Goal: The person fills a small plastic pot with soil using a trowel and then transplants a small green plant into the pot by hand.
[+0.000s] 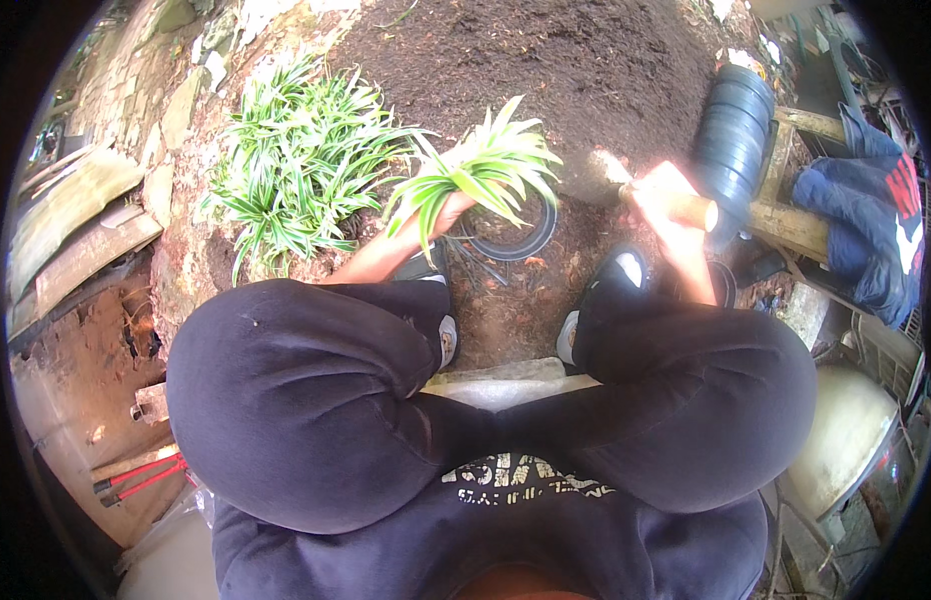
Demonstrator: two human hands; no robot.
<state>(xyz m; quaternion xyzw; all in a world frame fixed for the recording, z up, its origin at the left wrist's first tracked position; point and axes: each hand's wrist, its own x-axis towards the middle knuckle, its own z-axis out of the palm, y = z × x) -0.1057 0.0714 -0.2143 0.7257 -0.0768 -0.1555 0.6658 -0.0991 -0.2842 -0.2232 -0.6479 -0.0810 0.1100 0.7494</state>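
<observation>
A variegated spider plant (503,161) is in my left hand (456,206), gripped low among its leaves. It stands over a round black plastic pot (544,238) whose front rim shows; the leaves hide the plant's base, and I cannot tell if it touches the soil inside. My right hand (664,187) is closed around the wooden handle (694,211) of a trowel. Its blade (604,178) points left at the dark soil (585,67), just right of the pot. Bright sunlight washes out part of this hand and the blade.
Several more spider plants (300,165) lie in a clump at left. On the right, a stack of black pots (732,142) lies beside a wooden frame (788,229) with dark blue cloth (855,202). Boards (75,217) and a red-handled tool (147,480) are at far left. My shoes flank the pot.
</observation>
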